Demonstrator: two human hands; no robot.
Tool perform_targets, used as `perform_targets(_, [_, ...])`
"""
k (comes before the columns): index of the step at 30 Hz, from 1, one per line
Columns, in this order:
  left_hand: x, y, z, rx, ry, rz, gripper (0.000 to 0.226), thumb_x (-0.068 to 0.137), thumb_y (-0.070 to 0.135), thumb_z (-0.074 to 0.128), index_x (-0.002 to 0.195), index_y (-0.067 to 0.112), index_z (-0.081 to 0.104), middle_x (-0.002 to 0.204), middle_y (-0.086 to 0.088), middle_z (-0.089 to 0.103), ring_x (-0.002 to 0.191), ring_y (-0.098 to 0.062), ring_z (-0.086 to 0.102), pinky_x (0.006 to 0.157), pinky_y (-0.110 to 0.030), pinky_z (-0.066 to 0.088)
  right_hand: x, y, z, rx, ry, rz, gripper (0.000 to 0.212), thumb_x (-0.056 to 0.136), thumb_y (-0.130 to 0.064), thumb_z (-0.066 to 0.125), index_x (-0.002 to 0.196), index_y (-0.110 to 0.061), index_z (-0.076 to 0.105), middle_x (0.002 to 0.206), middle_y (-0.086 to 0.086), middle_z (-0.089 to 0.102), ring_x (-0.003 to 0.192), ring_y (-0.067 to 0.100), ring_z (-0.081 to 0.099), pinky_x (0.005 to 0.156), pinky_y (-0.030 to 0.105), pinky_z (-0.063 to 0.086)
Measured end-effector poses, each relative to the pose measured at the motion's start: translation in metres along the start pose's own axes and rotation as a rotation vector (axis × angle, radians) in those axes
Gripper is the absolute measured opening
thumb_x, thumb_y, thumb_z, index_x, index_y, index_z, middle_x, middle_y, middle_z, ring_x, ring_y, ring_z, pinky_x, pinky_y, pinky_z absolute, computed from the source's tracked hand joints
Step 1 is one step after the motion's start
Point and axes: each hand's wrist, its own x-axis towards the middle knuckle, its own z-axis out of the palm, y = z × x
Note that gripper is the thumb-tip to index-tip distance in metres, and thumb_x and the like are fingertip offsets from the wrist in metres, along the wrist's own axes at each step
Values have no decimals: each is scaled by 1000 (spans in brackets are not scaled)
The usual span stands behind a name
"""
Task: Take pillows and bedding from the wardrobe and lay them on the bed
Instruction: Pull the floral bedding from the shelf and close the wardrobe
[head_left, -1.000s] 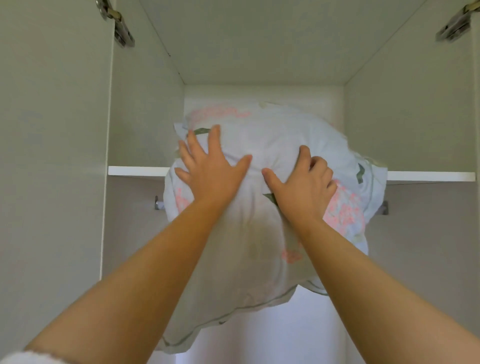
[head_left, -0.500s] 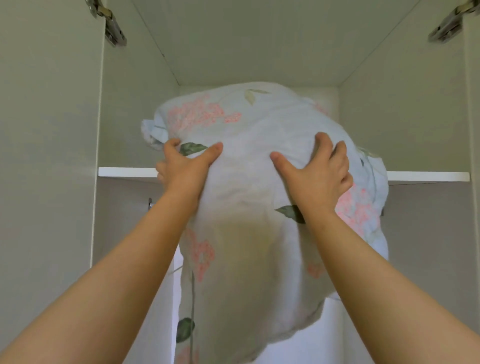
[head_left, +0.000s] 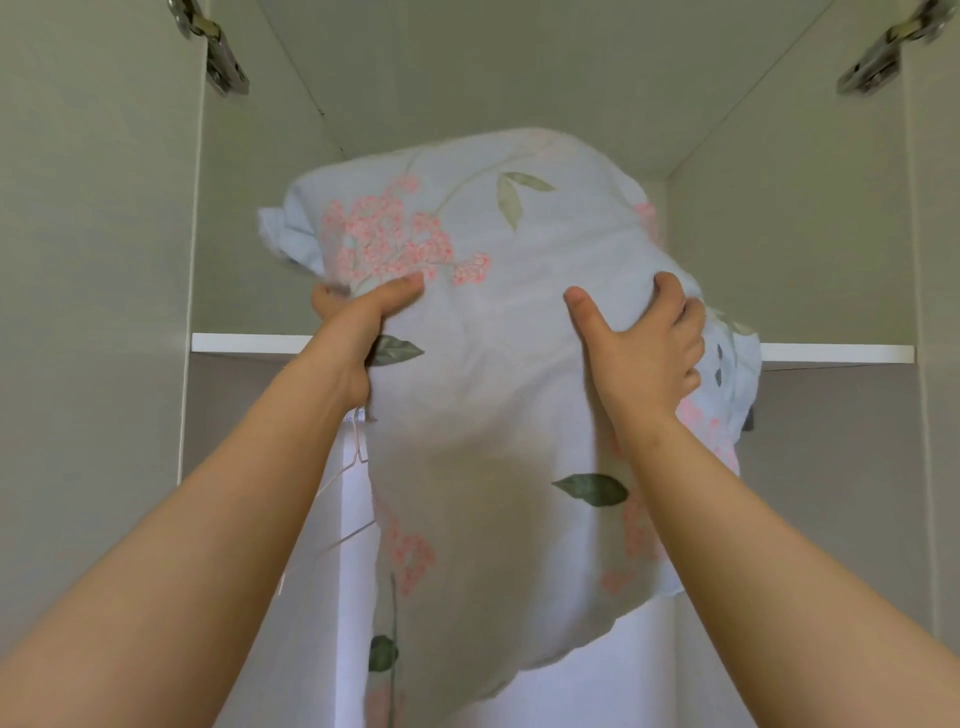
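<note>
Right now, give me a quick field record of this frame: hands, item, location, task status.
item: floral bedding bundle, pale blue with pink flowers and green leaves
left hand: grip closed on the bundle's left side
right hand: grip closed on its right side
location: at the wardrobe's upper shelf, part hanging below the shelf edge
below: white garment on a hanger
status: not yet on the bed

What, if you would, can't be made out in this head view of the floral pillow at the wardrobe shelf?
- Shelf top behind the floral pillow: hidden by it.
- Left hand fingers: tucked behind the pillow.
- Hanging clothes below: mostly covered.
- Bed: out of frame.
</note>
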Motion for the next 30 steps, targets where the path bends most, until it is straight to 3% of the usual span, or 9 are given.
perform_targets(2, [-1,5,0,10,17,-2,106,73,42,74,148,25,0,145,0,38,64,-7,60,52,-26,58,-2,1,-1,20,-37,52,94,73,-69,55,148,-29,14,154,11,23,140,33,23,111,51,17])
perform_targets(4, [-2,7,-7,6,-10,-80,112,58,48,81,146,23,17,130,0,54,76,-17,68,49,-33,59,-2,7,-6,8,-28,111,93,76,-70,51,149,-26,14,149,15,33,137,35,29,110,51,19])
perform_targets(6, [0,2,-16,31,-87,-129,88,56,45,82,132,19,47,110,-4,69,80,-22,71,48,-32,57,-3,14,-11,-7,-42,158,85,78,-70,47,145,-22,26,144,16,39,135,35,32,110,51,19])
perform_targets(8, [-3,-3,-18,26,-144,-100,59,70,38,76,122,17,57,104,-5,71,83,-21,71,51,-28,58,-8,19,-10,29,-93,206,79,78,-70,48,138,-20,37,141,14,39,133,34,32,110,50,20])
perform_targets(13, [-17,-10,-13,-34,-208,-24,57,78,31,71,128,16,52,115,-6,68,93,-17,69,58,-26,60,-22,28,-8,361,-144,270,85,63,-67,66,127,-19,39,128,2,52,116,25,52,104,45,39])
perform_targets(19, [-29,-13,-24,3,-192,-30,49,77,6,67,124,4,53,115,-14,66,87,-25,69,58,-31,60,-34,39,-13,431,-101,279,67,63,-64,68,108,-29,32,110,-7,53,108,23,55,106,47,38])
perform_targets(22, [-40,-24,-30,-38,-234,0,64,66,28,79,124,13,56,110,-6,71,95,-20,70,75,-34,59,-50,45,-12,423,-92,294,78,53,-72,63,112,-28,39,120,-5,58,116,25,56,108,49,36])
perform_targets(25, [-53,-41,-32,-39,-99,-33,38,72,18,76,107,10,64,84,-3,74,74,-18,72,62,-30,60,-63,53,-15,399,-86,319,107,49,-77,57,134,-16,36,135,3,52,123,28,51,108,50,35])
perform_targets(30, [-63,-69,-37,-131,-58,-188,39,77,8,69,114,4,61,107,-14,69,89,-26,68,66,-34,60,-73,67,-30,264,-99,310,82,73,-59,65,130,-7,39,137,11,41,125,30,45,106,49,37])
